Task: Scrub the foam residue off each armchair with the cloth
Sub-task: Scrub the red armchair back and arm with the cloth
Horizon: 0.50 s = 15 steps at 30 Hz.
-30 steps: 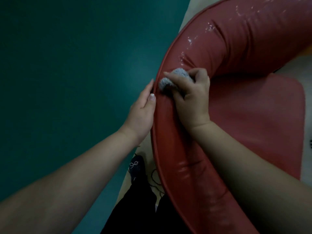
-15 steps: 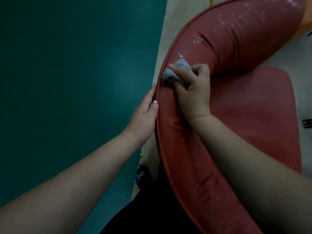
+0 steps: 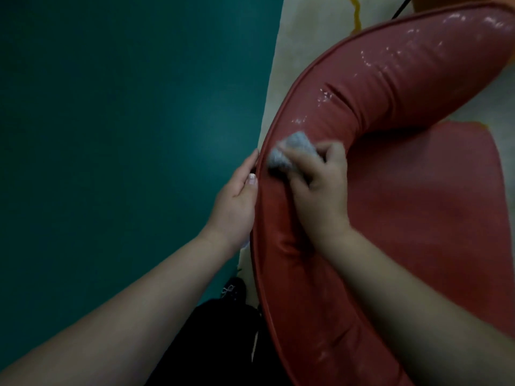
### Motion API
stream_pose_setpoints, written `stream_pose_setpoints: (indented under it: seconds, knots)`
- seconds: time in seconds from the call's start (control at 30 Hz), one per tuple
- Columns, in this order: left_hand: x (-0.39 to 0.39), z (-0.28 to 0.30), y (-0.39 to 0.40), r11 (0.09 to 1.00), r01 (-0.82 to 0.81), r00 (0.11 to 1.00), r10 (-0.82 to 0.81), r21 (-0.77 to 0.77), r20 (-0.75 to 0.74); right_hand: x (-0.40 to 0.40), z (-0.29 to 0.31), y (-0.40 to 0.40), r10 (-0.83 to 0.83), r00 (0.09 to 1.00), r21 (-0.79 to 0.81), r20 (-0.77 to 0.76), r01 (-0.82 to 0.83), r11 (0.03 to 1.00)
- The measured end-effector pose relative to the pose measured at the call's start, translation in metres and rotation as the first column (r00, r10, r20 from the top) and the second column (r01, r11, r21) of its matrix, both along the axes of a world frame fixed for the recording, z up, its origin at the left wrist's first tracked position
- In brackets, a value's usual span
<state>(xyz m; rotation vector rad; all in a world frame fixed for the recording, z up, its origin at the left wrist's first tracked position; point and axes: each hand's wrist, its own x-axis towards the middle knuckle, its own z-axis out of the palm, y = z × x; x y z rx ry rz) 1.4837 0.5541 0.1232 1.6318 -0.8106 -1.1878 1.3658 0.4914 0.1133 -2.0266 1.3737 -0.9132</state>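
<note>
Because the white foam residue point(image 3: 323, 96) clings in flecks along the curved backrest that runs toward the upper right of the frame, the grey cloth point(image 3: 289, 151) sits bunched on the red armchair point(image 3: 418, 218) just below the nearest flecks, at the centre of the picture. Curled fingers of the right hand point(image 3: 320, 185) pinch the cloth into a wad, probably so that pressure lands on a small patch of the vinyl. At the rim's piped edge, left of centre, the left hand point(image 3: 237, 201) lies with fingers straight and pressed together against the outer side of the chair, apparently bracing it against the push of the scrubbing. Beyond the chair lie a pale patterned floor point(image 3: 306, 37) and, filling the left of the frame, a teal surface point(image 3: 111, 135).
</note>
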Motion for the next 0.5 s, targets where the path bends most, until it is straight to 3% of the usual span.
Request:
stream_pose_setpoints:
  seconds: [0.13,0.33,0.5]
  knots:
    - [0.006,-0.002,-0.016,1.0,0.021,0.999,-0.021,0.01,0.043,-0.011,-0.001,0.014,0.106,0.994,0.004,-0.007,-0.106,0.994]
    - [0.013,-0.007,-0.058,0.997,0.08,0.995,-0.079,-0.019,0.062,0.024,0.003,-0.093,-0.187,0.978,-0.034,-0.094,0.185,0.982]
    - [0.024,-0.004,-0.095,0.983,0.182,0.981,-0.181,0.0,0.067,0.01,-0.001,-0.022,-0.106,0.994,-0.017,-0.033,0.106,0.994]
